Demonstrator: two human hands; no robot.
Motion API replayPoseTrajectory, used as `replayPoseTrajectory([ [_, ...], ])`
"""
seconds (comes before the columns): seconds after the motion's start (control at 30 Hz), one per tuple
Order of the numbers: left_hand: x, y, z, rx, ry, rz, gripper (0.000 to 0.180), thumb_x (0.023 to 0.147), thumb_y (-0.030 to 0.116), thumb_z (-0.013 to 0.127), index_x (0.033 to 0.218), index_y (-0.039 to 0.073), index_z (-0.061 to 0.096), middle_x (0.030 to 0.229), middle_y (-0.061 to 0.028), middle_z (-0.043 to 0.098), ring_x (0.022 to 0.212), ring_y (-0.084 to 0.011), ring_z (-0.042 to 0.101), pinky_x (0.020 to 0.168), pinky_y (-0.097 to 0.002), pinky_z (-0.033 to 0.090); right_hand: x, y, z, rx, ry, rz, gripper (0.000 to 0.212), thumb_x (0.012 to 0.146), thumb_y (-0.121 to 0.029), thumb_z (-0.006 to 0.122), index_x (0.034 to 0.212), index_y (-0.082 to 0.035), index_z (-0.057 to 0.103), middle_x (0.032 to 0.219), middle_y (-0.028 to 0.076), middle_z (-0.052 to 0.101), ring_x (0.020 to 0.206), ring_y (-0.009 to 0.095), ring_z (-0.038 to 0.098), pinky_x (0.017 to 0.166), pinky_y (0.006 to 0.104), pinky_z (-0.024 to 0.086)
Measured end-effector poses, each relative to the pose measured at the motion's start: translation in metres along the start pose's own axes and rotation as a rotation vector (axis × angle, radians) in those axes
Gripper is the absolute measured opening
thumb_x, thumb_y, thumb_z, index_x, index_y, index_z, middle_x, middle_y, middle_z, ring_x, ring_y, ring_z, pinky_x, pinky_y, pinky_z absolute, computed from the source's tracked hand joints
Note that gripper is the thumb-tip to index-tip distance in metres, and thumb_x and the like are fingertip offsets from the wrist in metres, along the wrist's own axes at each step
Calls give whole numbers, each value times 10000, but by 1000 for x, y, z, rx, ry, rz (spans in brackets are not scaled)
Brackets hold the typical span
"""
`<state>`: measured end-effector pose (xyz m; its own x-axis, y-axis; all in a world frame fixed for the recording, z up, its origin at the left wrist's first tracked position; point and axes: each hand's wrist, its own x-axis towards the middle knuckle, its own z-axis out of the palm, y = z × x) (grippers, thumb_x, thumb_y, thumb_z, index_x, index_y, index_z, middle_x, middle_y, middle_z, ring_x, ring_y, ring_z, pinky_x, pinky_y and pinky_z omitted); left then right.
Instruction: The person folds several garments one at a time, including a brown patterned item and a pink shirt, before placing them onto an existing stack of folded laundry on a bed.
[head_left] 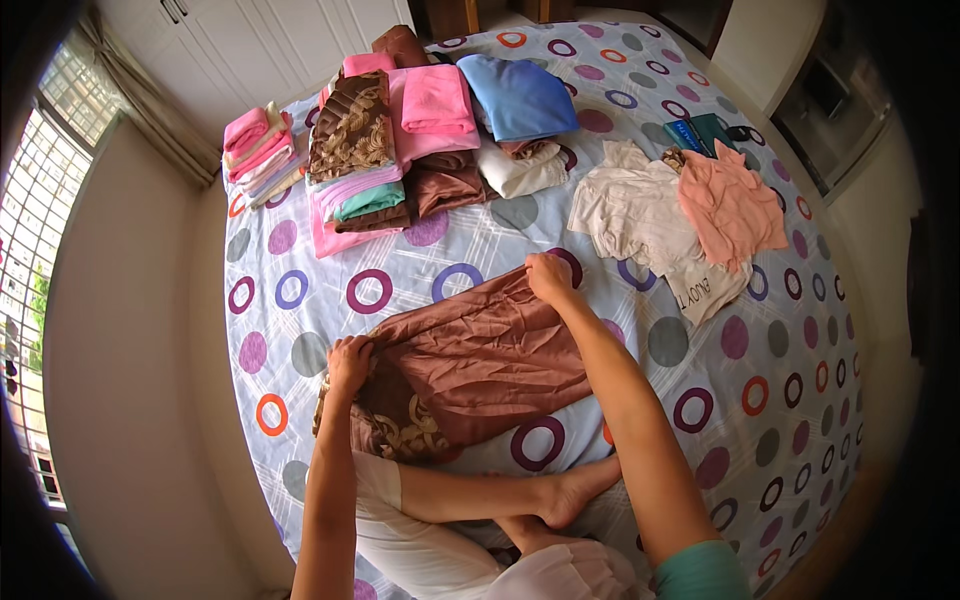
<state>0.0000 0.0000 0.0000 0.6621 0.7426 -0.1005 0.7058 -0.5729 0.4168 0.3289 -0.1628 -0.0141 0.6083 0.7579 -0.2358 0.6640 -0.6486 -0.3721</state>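
A brown satin cloth (490, 360) with a dark, gold-flowered end lies spread on the bed in front of my crossed legs. My left hand (350, 362) pinches its far left corner, beside the flowered part. At the far right corner, my right hand (548, 277) grips the edge with closed fingers and pulls the far side fairly straight. Loose creases run across the satin, and its near edge rests by my shin.
Folded fabrics (350, 130) in pink, brown and green are stacked beyond the cloth, beside a blue folded piece (515, 98). A smaller pile (262, 155) stands at the far left. Crumpled white shirts (635, 205) and a peach garment (730, 205) lie to the right.
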Motion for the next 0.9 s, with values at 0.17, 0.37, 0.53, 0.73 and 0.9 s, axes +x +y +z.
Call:
replayPoseTrajectory([
  [0.17, 3, 9, 12, 118, 275, 219, 118, 735, 154, 530, 825, 98, 582, 825, -42, 520, 840, -238, 471, 740, -374, 346, -1, 7, 3, -51, 365, 20, 167, 706, -57, 456, 852, -36, 534, 905, 147, 534, 885, 312, 492, 713, 386, 409],
  [0.37, 4, 15, 8, 421, -173, 214, 408, 800, 264, 440, 1154, 61, 419, 1235, -158, 347, 1168, -342, 252, 981, -397, 197, -58, -29, 5, 16, 621, -368, 303, 649, 27, 496, 949, -10, 498, 969, 130, 468, 938, 278, 441, 822, 377, 334],
  [0.53, -56, 125, 12, 217, -94, 292, 592, 770, 293, 461, 1194, -82, 286, 1269, -290, 175, 1209, -389, 109, 987, -480, 85, -104, -68, 47, 68, 430, -484, 363, 734, -111, 514, 1088, -66, 447, 1146, 112, 382, 1097, 262, 335, 925, 501, 182],
  [0.73, -87, 103, 52, 482, -158, 249, 1021, 575, 618, 539, 1271, -17, 146, 1334, -183, 105, 1237, -341, 50, 941, -565, 84, -103, -78, 83, -80, 220, -460, 564, 784, -412, 434, 1267, -170, 269, 1330, 55, 206, 1228, 234, 162, 956, 551, 40],
  [0.9, -86, 90, 51, 349, -179, 281, 1041, 558, 621, 551, 1267, -26, 146, 1327, -204, 100, 1234, -353, 39, 930, -579, 105, -88, -12, 46, -322, 130, -120, 497, 851, -452, 193, 1298, -240, 142, 1365, -3, 75, 1254, 180, 76, 980, 501, -44],
])
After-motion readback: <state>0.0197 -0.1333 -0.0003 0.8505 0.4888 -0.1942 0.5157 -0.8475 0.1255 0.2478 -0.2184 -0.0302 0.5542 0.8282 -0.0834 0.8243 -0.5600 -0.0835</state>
